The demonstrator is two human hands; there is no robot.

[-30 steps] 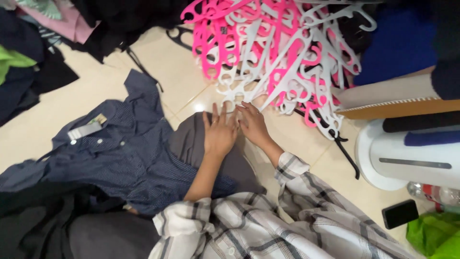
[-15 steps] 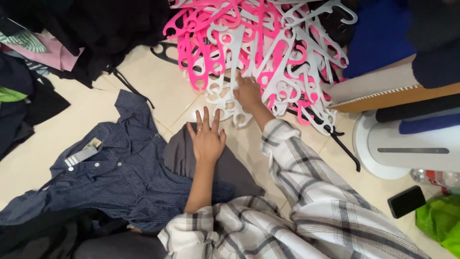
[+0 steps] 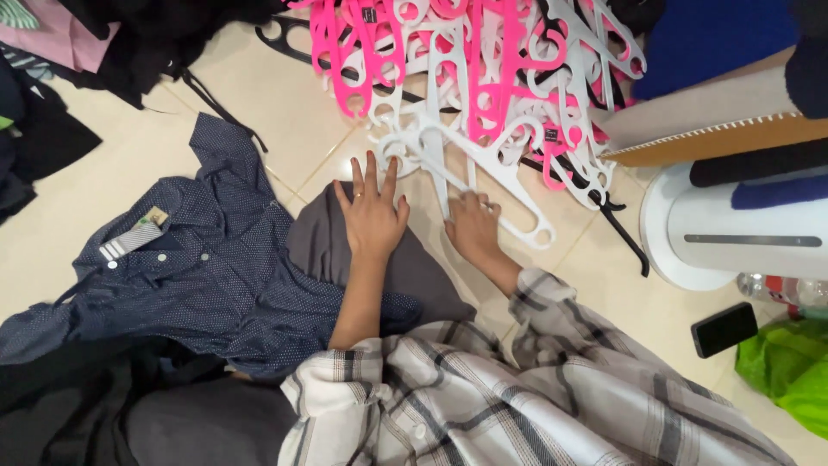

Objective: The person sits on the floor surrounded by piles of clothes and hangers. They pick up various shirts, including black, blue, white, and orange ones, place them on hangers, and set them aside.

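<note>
In the head view, the left hand [image 3: 373,216] lies flat and open, fingers spread, on a grey garment [image 3: 414,272] beside a navy dotted shirt [image 3: 198,276] on the tiled floor [image 3: 259,103], while the right hand [image 3: 473,229] closes its grip on a white plastic hanger [image 3: 483,185] at the near edge of the pile of pink and white hangers [image 3: 483,78]. The hanger looks light, stiff and rather slick, best taken at its neck or along an arm; its long axis runs diagonally from upper left to lower right, flat on the floor.
</note>
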